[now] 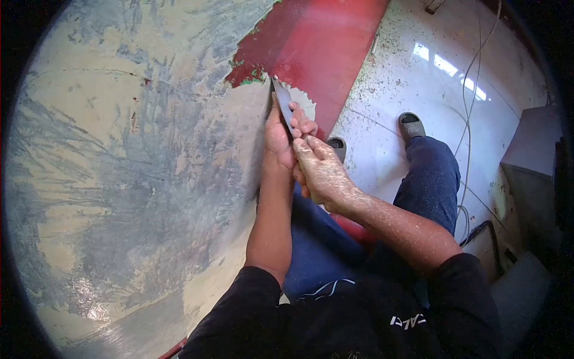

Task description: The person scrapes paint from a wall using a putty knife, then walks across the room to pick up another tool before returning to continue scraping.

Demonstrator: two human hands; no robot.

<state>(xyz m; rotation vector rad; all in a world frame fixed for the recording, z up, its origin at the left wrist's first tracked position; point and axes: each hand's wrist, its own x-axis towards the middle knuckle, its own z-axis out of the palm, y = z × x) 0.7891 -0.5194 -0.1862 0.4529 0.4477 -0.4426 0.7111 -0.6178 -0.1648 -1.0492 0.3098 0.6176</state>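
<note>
A flat dark blade tool (283, 106) is held over the work surface, its tip at the edge between pale filler (304, 100) and red paint (323, 54). My left hand (280, 133) is wrapped round the blade's side, fingers curled along it. Close against it, my right hand (320, 167), dusted with pale specks, is closed at the tool's lower end; the part it grips is hidden. To the left spreads a large surface with patchy grey and cream filler (149, 149).
Pale floor tiles (382, 90) with scattered green flakes lie at the right. Cables (469, 119) run across them. A grey box-like object (529, 143) stands at the far right. My sandalled feet rest on the floor.
</note>
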